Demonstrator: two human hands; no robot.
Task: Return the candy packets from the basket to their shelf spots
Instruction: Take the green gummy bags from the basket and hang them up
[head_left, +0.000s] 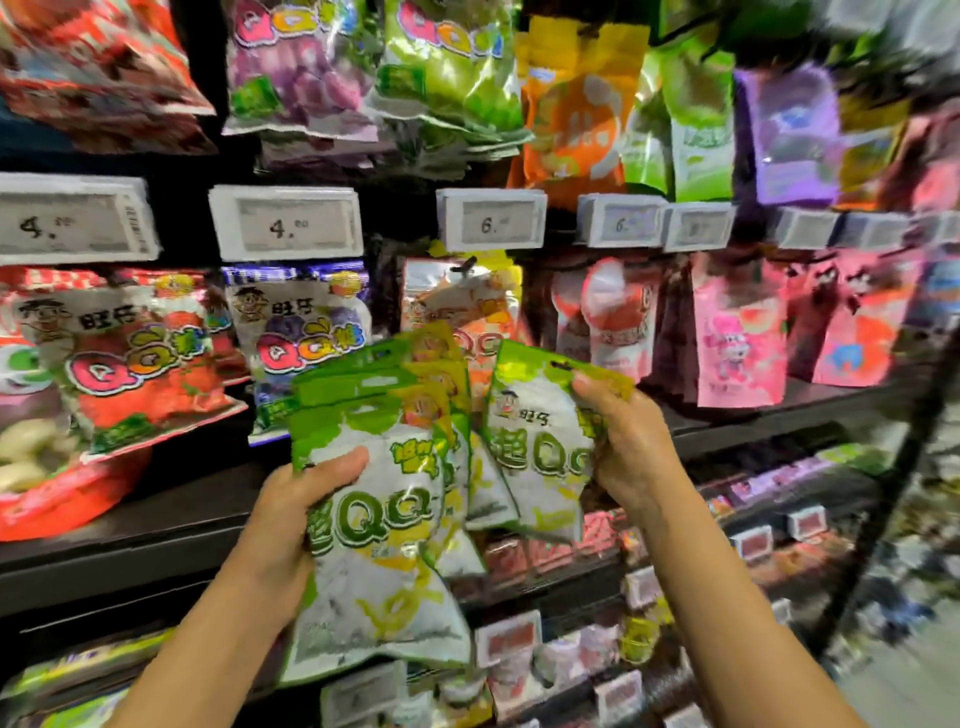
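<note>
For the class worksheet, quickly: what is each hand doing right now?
Left hand: holds a stack of green candy packets, thumb across the front.
Right hand: grips one green candy packet by its right edge.

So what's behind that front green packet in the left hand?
More green packets of the same kind, fanned out behind the front packet held by the left hand. Only their top edges and right sides show, so an exact count is hidden.
</note>
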